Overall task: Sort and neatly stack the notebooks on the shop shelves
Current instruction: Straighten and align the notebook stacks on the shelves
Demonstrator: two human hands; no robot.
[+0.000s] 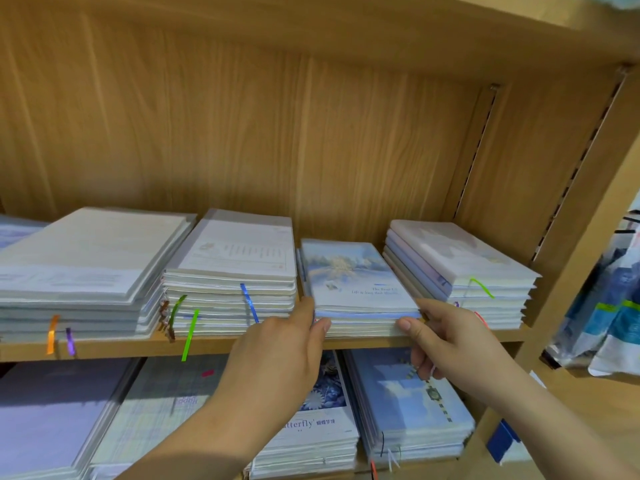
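Wood-grain back panel (242, 133). Slotted metal rail (474, 150) at its right edge; side panel (540, 161) beyond; shelf board (114, 348) along its base.

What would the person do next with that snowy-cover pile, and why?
Probably press inward to square it: the left hand and right hand hold the front corners of the snowy-cover pile, whose lower notebooks jut out leftward at the back.
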